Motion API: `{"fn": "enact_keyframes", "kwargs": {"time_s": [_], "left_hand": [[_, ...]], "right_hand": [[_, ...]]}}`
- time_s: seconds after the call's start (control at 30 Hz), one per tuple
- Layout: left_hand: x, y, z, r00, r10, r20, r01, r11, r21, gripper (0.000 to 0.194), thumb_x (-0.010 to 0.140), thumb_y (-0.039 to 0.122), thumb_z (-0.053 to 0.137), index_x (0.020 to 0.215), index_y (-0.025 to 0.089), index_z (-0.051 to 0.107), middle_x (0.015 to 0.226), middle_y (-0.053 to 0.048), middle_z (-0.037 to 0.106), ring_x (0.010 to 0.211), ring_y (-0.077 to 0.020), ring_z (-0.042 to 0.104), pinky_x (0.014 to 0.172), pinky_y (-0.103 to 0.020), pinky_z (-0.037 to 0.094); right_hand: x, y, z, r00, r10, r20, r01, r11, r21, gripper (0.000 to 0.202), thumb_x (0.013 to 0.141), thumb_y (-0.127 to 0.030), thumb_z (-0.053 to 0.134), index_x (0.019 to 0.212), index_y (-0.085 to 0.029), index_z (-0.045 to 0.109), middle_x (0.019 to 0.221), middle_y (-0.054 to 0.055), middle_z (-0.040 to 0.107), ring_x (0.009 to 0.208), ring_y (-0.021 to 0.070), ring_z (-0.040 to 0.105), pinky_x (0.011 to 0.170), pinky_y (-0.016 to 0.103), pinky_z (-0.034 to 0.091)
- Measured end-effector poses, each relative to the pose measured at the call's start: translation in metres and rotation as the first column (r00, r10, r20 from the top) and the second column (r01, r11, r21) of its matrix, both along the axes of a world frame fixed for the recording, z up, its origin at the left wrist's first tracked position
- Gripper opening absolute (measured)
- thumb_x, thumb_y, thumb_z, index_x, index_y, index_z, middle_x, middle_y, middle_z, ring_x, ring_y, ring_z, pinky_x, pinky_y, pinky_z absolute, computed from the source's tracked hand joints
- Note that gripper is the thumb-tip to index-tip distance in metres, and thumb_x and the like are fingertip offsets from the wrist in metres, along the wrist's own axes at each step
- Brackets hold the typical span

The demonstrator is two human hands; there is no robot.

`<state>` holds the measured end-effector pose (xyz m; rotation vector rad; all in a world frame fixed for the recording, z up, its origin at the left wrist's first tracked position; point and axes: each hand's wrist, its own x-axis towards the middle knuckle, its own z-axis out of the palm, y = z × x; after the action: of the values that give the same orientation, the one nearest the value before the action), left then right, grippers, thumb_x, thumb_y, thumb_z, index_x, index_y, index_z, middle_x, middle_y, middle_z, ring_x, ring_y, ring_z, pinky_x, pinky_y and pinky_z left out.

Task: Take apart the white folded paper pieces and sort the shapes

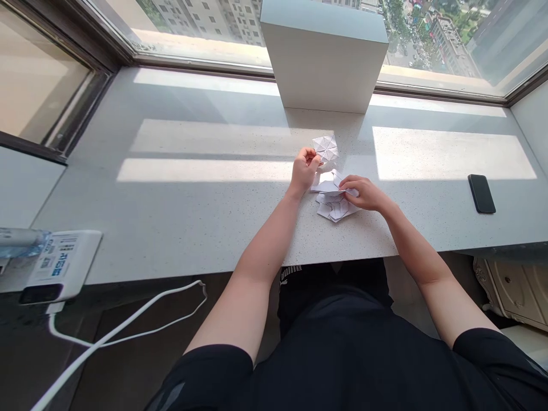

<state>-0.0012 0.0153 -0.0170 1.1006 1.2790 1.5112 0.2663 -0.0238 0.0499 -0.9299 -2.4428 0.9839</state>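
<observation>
A small square of creased white paper (326, 148) is pinched at its lower left corner between the thumb and fingers of my left hand (305, 168). Just below it, a folded white paper piece (326, 182) is gripped at its right side by my right hand (362, 192), thumb underneath and fingers on top. Under that piece lies a pile of folded white papers (336, 209) on the pale speckled counter (205, 217). My right fingers partly cover the pile's right side.
A large white box (327, 68) stands behind the papers by the window. A black phone (482, 194) lies at the right. At the left edge are a white device (64, 262) and a plastic-wrapped object (21, 241), with a white cable (128, 319) hanging below.
</observation>
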Motion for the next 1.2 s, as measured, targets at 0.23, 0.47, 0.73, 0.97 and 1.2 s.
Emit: {"fn": "enact_keyframes", "kwargs": {"time_s": [0.23,0.47,0.73,0.97,1.2], "left_hand": [[-0.003,0.000,-0.003,1.000,-0.004,-0.007,0.004,1.000,0.025,0.015,0.109,0.020,0.087,0.115,0.025,0.074,0.102,-0.004,0.083,0.094,-0.0201,0.084,0.100,-0.039,0.079],[-0.001,-0.004,-0.002,0.998,-0.052,0.022,0.052,0.998,0.035,0.017,0.109,0.008,0.075,0.112,0.024,0.079,0.104,-0.006,0.088,0.094,-0.0193,0.085,0.093,-0.033,0.076],[-0.003,-0.007,-0.003,0.996,-0.070,0.046,0.069,0.997,0.039,0.015,0.110,0.010,0.078,0.109,0.025,0.076,0.100,-0.004,0.086,0.091,-0.0174,0.083,0.086,-0.028,0.071],[-0.001,-0.007,0.001,0.994,-0.048,0.098,0.047,0.999,0.012,0.016,0.108,0.010,0.077,0.105,0.024,0.072,0.100,-0.004,0.084,0.093,-0.0161,0.084,0.090,-0.028,0.074],[-0.001,-0.011,0.007,0.993,-0.054,0.108,0.054,0.999,0.002,0.018,0.109,0.013,0.082,0.103,0.025,0.070,0.099,-0.003,0.083,0.093,-0.0166,0.084,0.092,-0.029,0.075]], "right_hand": [[-0.012,0.047,-0.014,0.918,-0.324,-0.230,0.254,0.924,-0.287,0.052,0.111,-0.078,0.082,0.102,-0.027,0.075,0.096,0.005,0.077,0.090,0.0247,0.073,0.083,0.042,0.058],[-0.032,0.083,-0.032,0.838,-0.435,-0.330,0.303,0.873,-0.383,0.066,0.095,-0.089,0.098,0.103,-0.030,0.068,0.091,0.000,0.075,0.085,0.0207,0.070,0.078,0.038,0.055],[-0.035,0.085,-0.044,0.811,-0.447,-0.379,0.335,0.884,-0.326,0.075,0.095,-0.103,0.088,0.105,-0.032,0.067,0.088,0.000,0.072,0.082,0.0221,0.070,0.081,0.043,0.057],[-0.013,0.092,-0.044,0.647,-0.584,-0.490,0.487,0.811,-0.323,0.082,0.093,-0.113,0.079,0.100,-0.033,0.064,0.092,0.002,0.063,0.085,0.0230,0.067,0.079,0.043,0.060],[-0.029,0.088,-0.043,0.678,-0.499,-0.540,0.391,0.867,-0.309,0.082,0.089,-0.112,0.084,0.099,-0.031,0.073,0.101,0.004,0.073,0.095,0.0243,0.070,0.092,0.046,0.065]]}}
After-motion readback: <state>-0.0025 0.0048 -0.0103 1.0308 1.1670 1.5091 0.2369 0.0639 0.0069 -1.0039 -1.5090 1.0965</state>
